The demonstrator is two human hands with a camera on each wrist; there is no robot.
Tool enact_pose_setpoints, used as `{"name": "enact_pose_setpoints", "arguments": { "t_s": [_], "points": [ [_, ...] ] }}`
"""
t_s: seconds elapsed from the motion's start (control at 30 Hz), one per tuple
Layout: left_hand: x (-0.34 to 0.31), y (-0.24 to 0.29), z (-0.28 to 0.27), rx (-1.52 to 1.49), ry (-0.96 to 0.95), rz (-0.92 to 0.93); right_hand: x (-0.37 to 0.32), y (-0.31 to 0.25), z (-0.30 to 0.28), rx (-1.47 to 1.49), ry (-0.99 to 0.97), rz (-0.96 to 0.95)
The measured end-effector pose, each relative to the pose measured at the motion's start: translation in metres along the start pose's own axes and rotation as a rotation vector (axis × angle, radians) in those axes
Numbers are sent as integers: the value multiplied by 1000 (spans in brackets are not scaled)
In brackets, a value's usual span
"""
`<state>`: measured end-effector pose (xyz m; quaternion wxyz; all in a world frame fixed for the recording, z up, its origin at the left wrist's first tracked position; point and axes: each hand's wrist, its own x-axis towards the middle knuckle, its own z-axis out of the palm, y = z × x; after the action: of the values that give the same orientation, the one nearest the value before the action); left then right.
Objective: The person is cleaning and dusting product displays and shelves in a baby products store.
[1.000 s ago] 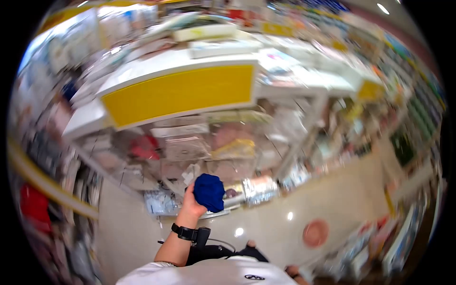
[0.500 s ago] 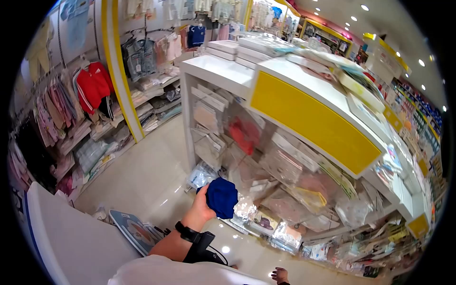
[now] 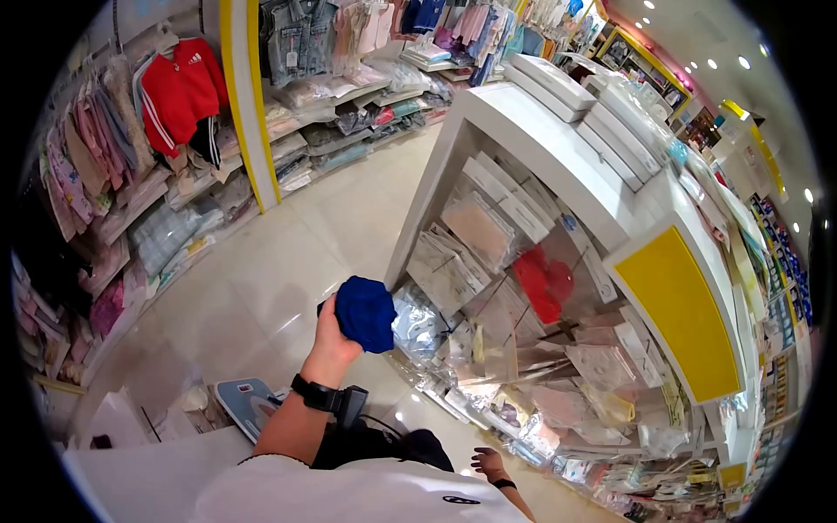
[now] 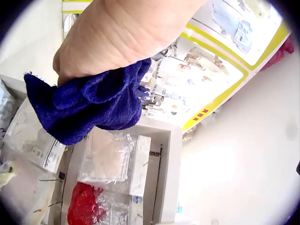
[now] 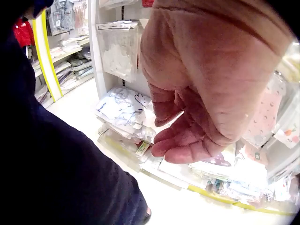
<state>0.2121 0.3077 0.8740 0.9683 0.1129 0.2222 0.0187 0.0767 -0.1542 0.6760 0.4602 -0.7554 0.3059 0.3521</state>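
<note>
A bunched dark blue cloth [image 3: 366, 315] is gripped by my left hand [image 3: 333, 342], held out over the floor in front of the body. In the left wrist view the blue cloth [image 4: 89, 103] hangs in loose folds below the left hand [image 4: 122, 37], whose fingers are largely hidden by palm and cloth. My right hand [image 3: 490, 464] hangs low beside the shelf and holds nothing. Seen from the right wrist, that right hand [image 5: 206, 79] has loosely bent fingers [image 5: 183, 145] pointing down, with nothing between them.
A white shelf unit [image 3: 540, 131] with a yellow panel [image 3: 684, 305] and bagged goods stands to the right. Clothes racks with a red jacket [image 3: 185, 91] line the left. Tiled floor [image 3: 305, 235] runs between them. A white counter [image 3: 157, 479] is at lower left.
The head view has swung left, so the shelf unit now sits further right. The left hand still grips the blue cloth. More of the right forearm shows.
</note>
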Motion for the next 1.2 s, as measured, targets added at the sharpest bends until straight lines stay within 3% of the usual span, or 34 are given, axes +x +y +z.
{"name": "enact_pose_setpoints", "arguments": {
  "t_s": [0.13,0.17,0.2,0.27,0.33,0.4,0.47,0.57,0.63,0.73,0.87,0.97,1.1,1.13,1.2],
  "points": [
    [16,18,-2,-99,62,16,45,-15,-12,-197,-37,17],
    [25,18,-9,-125,-23,64,31,-49,-7,-170,-34,128],
    [26,22,-6,-133,26,50,39,-56,-4,-141,17,150],
    [37,29,-8,-73,66,56,75,-53,-7,-114,-58,164],
    [43,43,3,14,-142,49,90,-76,-4,-172,-139,151],
    [40,53,28,-59,87,129,163,-71,-8,-74,-277,241],
    [53,69,30,-54,78,153,228,-75,3,-175,-288,126],
    [62,85,37,72,-76,186,185,-174,16,-275,-159,-40],
    [63,83,58,49,-1,239,168,-220,21,-286,-126,-93],
    [70,89,61,39,68,247,202,-214,27,-459,-134,-424],
    [80,100,64,24,47,241,183,-217,45,-269,-141,-108],
    [91,110,61,43,4,176,186,-183,50,-211,-160,77],
    [111,119,66,55,-11,73,155,-154,55,-104,-142,153],
    [121,123,63,73,-108,1,150,-145,62,-55,-99,165],
    [129,127,68,90,-116,-20,135,-135,79,47,-6,180]
  ]
}}
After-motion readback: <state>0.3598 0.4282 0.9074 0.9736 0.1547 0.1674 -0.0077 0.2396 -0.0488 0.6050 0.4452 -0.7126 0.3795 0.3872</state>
